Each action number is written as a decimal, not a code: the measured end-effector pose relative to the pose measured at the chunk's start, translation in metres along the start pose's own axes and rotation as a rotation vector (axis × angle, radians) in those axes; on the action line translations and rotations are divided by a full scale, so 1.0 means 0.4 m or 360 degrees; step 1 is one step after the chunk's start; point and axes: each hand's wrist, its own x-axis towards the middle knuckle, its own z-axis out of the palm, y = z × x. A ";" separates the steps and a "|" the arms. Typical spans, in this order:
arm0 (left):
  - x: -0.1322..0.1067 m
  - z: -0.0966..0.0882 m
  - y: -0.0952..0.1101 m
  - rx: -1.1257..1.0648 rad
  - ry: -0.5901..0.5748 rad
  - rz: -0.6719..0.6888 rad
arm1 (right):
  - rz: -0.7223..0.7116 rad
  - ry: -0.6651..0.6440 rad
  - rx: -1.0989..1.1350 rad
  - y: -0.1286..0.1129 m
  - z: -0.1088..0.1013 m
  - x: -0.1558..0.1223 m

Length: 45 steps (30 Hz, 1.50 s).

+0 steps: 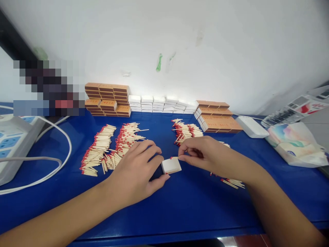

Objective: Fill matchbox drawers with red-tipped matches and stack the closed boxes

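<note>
Between my hands on the blue table lies a small white matchbox tray, with a match or so along its near side. My left hand grips the tray's left end between thumb and fingers. At the tray's far right corner, my right hand pinches a red-headed match between thumb and forefinger. Piles of loose matches lie close by: one pile at the left, another just beyond my left hand, and a third beyond my right hand. A few matches lie right of my right wrist.
Along the wall stand stacked brown matchbox sleeves, a row of white trays and more brown boxes. A power strip with white cables is at left. A white adapter and a tissue pack sit at right.
</note>
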 end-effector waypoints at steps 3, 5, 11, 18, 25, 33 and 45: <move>0.001 0.000 -0.001 0.0037 0.0004 0.0006 | -0.0080 -0.0003 -0.0074 -0.019 0.022 -0.004; 0.002 0.000 0.000 0.0055 0.0008 0.0008 | -0.0154 -0.0003 -0.0132 -0.026 0.036 -0.006; 0.004 -0.006 0.005 0.0057 0.0009 0.0017 | -0.0187 -0.0027 -0.0188 -0.029 0.055 -0.005; 0.004 -0.005 0.003 0.0023 -0.0005 0.0016 | -0.0097 0.0045 -0.0164 -0.019 0.016 -0.017; 0.004 -0.004 0.004 0.0013 -0.0017 0.0003 | 0.0058 0.0164 -0.0347 0.082 -0.040 -0.022; 0.002 -0.004 0.001 0.0012 0.0007 0.0011 | 0.0168 0.0008 -0.0245 0.085 -0.028 0.005; 0.003 -0.003 0.002 0.0043 -0.0002 0.0014 | 0.0142 0.0045 -0.0224 0.069 -0.023 0.003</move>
